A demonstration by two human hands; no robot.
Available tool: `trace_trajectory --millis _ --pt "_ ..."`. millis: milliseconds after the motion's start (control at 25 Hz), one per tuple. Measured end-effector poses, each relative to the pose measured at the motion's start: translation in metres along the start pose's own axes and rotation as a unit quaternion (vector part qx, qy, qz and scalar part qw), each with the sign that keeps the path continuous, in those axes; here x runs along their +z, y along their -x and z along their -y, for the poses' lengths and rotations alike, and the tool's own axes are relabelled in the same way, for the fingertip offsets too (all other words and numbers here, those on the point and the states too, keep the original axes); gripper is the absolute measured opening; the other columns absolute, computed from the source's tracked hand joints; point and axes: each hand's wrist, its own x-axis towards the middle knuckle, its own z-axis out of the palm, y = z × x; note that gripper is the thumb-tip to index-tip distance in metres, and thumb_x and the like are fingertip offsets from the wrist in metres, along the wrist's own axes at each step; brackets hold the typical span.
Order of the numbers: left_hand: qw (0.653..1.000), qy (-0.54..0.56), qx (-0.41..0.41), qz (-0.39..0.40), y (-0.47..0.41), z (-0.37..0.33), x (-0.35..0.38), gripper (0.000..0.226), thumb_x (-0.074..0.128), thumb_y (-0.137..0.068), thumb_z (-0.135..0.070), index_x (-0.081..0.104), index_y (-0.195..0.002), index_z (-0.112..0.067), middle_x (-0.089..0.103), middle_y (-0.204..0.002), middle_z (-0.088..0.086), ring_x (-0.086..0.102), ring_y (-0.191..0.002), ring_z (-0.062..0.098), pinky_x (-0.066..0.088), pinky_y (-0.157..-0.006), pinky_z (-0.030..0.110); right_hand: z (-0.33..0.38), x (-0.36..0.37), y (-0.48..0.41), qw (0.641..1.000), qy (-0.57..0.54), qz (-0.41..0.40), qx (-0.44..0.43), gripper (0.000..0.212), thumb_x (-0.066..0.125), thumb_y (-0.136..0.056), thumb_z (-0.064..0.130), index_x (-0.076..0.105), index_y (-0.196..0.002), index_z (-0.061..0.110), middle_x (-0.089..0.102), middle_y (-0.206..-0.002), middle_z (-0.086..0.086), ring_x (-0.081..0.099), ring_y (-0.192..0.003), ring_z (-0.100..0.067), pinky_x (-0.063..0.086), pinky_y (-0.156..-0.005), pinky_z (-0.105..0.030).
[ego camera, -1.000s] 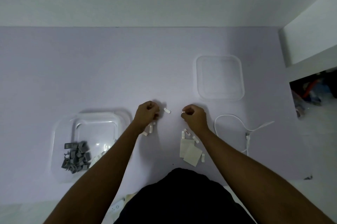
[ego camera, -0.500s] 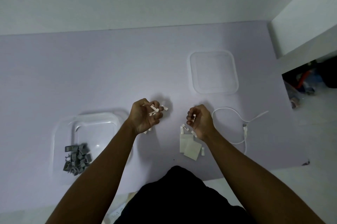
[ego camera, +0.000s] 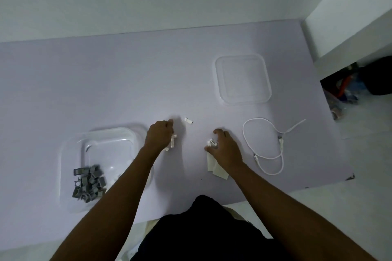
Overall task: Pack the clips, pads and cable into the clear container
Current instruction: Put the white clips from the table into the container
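Note:
The clear container point(ego camera: 70, 154) stands at the left with several grey clips point(ego camera: 89, 184) piled in its near corner. My left hand point(ego camera: 159, 136) is just right of it, fingers curled round a few white clips point(ego camera: 172, 140). One white clip point(ego camera: 188, 120) lies alone beyond that hand. My right hand point(ego camera: 224, 148) is palm down with fingers spread and curled over small white clips point(ego camera: 211, 144). Under its wrist lie pale pads point(ego camera: 218, 170). The white cable point(ego camera: 267, 148) is looped to the right.
The container's clear lid point(ego camera: 242, 79) lies flat at the back right. The lilac table point(ego camera: 106, 82) ends at a white wall behind and a white ledge point(ego camera: 350, 16) at the right. Clutter point(ego camera: 347, 88) sits on the floor beyond the right edge.
My left hand has turned palm down and lowered to the table with its clips. My right hand has opened out and dropped over the white clips beside the pads.

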Motion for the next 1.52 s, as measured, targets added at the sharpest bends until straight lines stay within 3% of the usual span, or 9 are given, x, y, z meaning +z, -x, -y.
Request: trace_trajectory --millis 120,400,600,680,840,1000,1120,1280,1520 --pt "0.983 -0.173 0.030 -0.051 0.005 0.021 0.006 0.045 0.039 -0.101 -0.042 0.063 -0.086 -0.007 0.068 -0.089 0.015 0.064 -0.087 0.035 0.043 -0.070 0.034 0.004 0.005 0.000 1.000 -0.002 -0.008 -0.008 0.043 0.075 -0.082 0.027 0.060 -0.122 0.017 0.064 -0.114 -0.006 0.064 -0.099 -0.025 0.052 -0.087 -0.039" --pt "0.977 -0.204 0.047 -0.037 0.006 0.030 0.025 0.059 0.055 -0.087 -0.063 0.059 -0.100 -0.006 0.068 -0.098 0.016 0.064 -0.093 0.036 0.045 -0.070 0.036 0.007 0.009 -0.005 0.998 0.034 -0.027 -0.052 0.009 0.062 -0.088 0.016 0.066 -0.091 0.009 0.065 -0.091 -0.008 0.063 -0.081 -0.027 0.047 -0.070 -0.035" --pt "0.966 -0.245 0.071 -0.030 0.005 0.018 0.045 0.053 0.045 -0.097 -0.051 0.052 -0.115 -0.001 0.067 -0.109 0.019 0.063 -0.101 0.038 0.048 -0.081 0.040 0.005 0.000 -0.005 0.985 -0.144 -0.035 0.088 0.016 0.071 -0.078 0.014 0.069 -0.093 0.011 0.068 -0.085 -0.003 0.062 -0.075 -0.017 0.049 -0.068 -0.028" --pt "0.962 -0.257 0.090 -0.029 0.002 0.014 0.046 0.048 0.033 -0.103 -0.044 0.053 -0.114 -0.002 0.067 -0.109 0.020 0.063 -0.101 0.040 0.047 -0.082 0.040 0.008 -0.008 -0.007 0.922 -0.332 -0.053 0.190 0.007 0.072 -0.079 0.013 0.072 -0.086 0.015 0.066 -0.076 -0.002 0.056 -0.063 -0.015 0.044 -0.057 -0.027" --pt "0.962 -0.249 0.108 -0.014 -0.004 0.022 0.043 0.048 0.030 -0.104 -0.041 0.053 -0.113 0.001 0.066 -0.107 0.023 0.063 -0.099 0.042 0.047 -0.082 0.041 0.013 -0.033 0.000 0.659 -0.706 0.049 0.255 0.011 0.057 -0.088 0.014 0.068 -0.085 0.016 0.053 -0.074 0.001 0.034 -0.052 -0.011 0.027 -0.049 -0.024" --pt "0.963 -0.241 0.119 -0.023 -0.004 0.025 0.044 0.046 0.036 -0.102 -0.042 0.052 -0.110 0.000 0.067 -0.104 0.023 0.064 -0.095 0.043 0.046 -0.077 0.041 0.007 -0.052 0.007 0.575 -0.789 0.108 0.187 0.017 0.044 -0.080 0.024 0.058 -0.081 0.013 0.042 -0.069 0.000 0.019 -0.061 -0.014 0.017 -0.056 -0.028" --pt "0.966 -0.225 0.119 -0.054 0.002 0.018 0.046 0.051 0.042 -0.097 -0.052 0.051 -0.105 -0.002 0.067 -0.094 0.023 0.064 -0.088 0.044 0.043 -0.068 0.039 0.003 -0.055 0.006 0.626 -0.745 0.081 0.216 0.030 0.052 -0.087 0.036 0.053 -0.069 0.012 0.043 -0.067 -0.001 0.022 -0.057 -0.014 0.017 -0.050 -0.027" --pt "0.965 -0.216 0.143 -0.037 -0.002 0.013 0.049 0.052 0.050 -0.092 -0.056 0.047 -0.110 -0.007 0.066 -0.091 0.020 0.064 -0.083 0.043 0.039 -0.065 0.037 -0.005 -0.049 0.008 0.784 -0.558 -0.007 0.272 0.048 0.056 -0.096 0.047 0.057 -0.061 0.014 0.051 -0.061 -0.004 0.039 -0.047 -0.014 0.025 -0.046 -0.026" --pt "0.940 -0.274 0.202 -0.023 0.005 0.007 0.060 0.025 0.033 -0.103 -0.020 0.048 -0.116 -0.005 0.062 -0.088 0.019 0.064 -0.082 0.044 0.049 -0.071 0.046 -0.045 -0.026 0.021 0.966 -0.228 -0.094 0.079 0.025 0.067 -0.092 0.026 0.073 -0.074 0.010 0.070 -0.068 -0.004 0.061 -0.064 -0.011 0.050 -0.067 -0.032"
